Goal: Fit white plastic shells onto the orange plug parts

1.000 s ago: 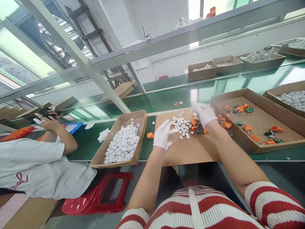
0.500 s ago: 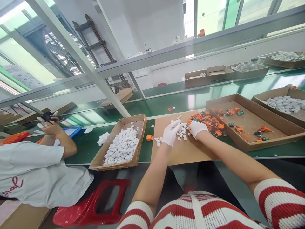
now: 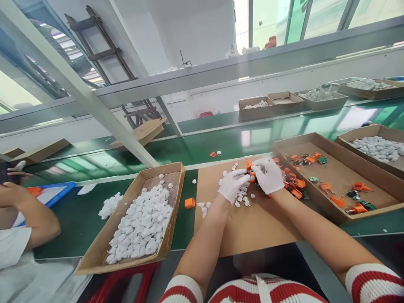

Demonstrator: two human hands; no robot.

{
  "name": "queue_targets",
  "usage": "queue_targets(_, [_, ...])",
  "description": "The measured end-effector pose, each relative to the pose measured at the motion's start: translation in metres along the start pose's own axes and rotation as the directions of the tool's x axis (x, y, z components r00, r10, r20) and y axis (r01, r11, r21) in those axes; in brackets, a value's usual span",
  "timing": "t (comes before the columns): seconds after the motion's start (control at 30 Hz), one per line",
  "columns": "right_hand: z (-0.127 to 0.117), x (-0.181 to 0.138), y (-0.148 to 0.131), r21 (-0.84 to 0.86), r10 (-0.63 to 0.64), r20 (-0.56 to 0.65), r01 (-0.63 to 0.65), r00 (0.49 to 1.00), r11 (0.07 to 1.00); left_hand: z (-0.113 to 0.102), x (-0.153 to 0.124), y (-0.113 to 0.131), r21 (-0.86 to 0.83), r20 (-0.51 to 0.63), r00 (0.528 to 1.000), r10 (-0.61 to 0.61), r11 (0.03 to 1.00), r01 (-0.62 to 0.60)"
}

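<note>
My left hand (image 3: pixel 234 185) and my right hand (image 3: pixel 269 176), both in white gloves, meet above a brown cardboard sheet (image 3: pixel 259 231). Between their fingertips is a small orange plug-like part (image 3: pixel 248 163), mostly covered by the gloves. Fingers of both hands are closed at it. Beneath and beside my left hand lie small white rounded pieces (image 3: pixel 242 197). A heap of orange parts (image 3: pixel 292 181), some with green boards, spreads to the right of my right hand.
Left stands a cardboard tray (image 3: pixel 176 206) of white pieces; a loose orange piece (image 3: pixel 189 203) lies beside it. Another cardboard tray (image 3: pixel 341 158) holds orange and green parts at right. A metal bar (image 3: pixel 202 78) crosses behind. A co-worker's arm (image 3: pixel 34 210) is far left.
My hands have come together from apart over the pieces, and an orange part now shows between them. The view has shifted, with the left tray appearing closer.
</note>
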State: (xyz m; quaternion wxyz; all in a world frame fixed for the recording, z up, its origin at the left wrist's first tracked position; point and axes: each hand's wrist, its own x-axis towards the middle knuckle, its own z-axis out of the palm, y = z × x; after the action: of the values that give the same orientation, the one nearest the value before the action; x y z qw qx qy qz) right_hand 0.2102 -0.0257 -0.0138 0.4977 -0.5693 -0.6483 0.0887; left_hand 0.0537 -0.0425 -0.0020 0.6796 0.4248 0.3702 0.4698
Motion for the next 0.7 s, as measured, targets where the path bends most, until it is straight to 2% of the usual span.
queue_targets(0.07, [0.009,-0.006,0.005,0.083,-0.019,-0.107,0.029,0.994,0.996,-0.005,-0.002,0.0,-0.033,0.007,0.999,-0.038,0.999,0.038])
queue_targets(0.17, [0.014,-0.014,0.007,0.117,-0.054,-0.213,0.081,0.976,0.99,-0.011,-0.005,-0.001,-0.077,0.012,0.998,-0.064,0.995,0.065])
queue_targets(0.3, [0.011,-0.018,0.002,0.092,-0.057,-0.245,0.082,0.968,0.992,-0.008,-0.005,-0.002,-0.073,0.055,0.994,-0.092,0.993,0.096])
queue_targets(0.43, [0.011,-0.019,0.002,0.068,0.0,-0.144,0.01,0.99,0.998,-0.007,-0.004,-0.002,-0.239,0.107,0.993,-0.056,0.968,0.08])
queue_targets(0.53, [0.018,-0.019,0.011,0.11,0.04,-0.044,-0.035,0.998,0.993,-0.008,-0.002,0.0,-0.32,0.046,0.999,0.004,0.947,0.011])
queue_targets(0.63, [0.026,-0.017,0.022,0.309,0.146,0.09,-0.167,0.985,0.936,-0.011,0.002,-0.001,-0.383,-0.075,0.997,-0.007,0.923,-0.023])
queue_targets(0.7, [0.027,-0.014,0.025,0.47,0.238,0.155,-0.283,0.959,0.836,-0.013,0.006,-0.003,-0.434,-0.122,0.991,-0.056,0.901,-0.002])
